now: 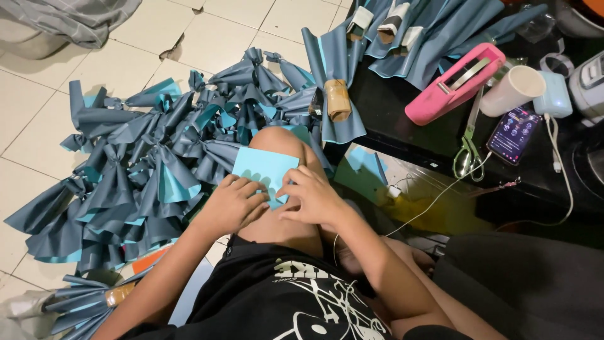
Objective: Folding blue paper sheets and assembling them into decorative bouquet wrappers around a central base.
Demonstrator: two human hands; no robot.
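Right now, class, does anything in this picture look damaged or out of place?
Yes. A floor tile near the top left is cracked and chipped along its joint. The scissors hang off the edge of the black table. The left hand and right hand fold a light blue paper on the knee.
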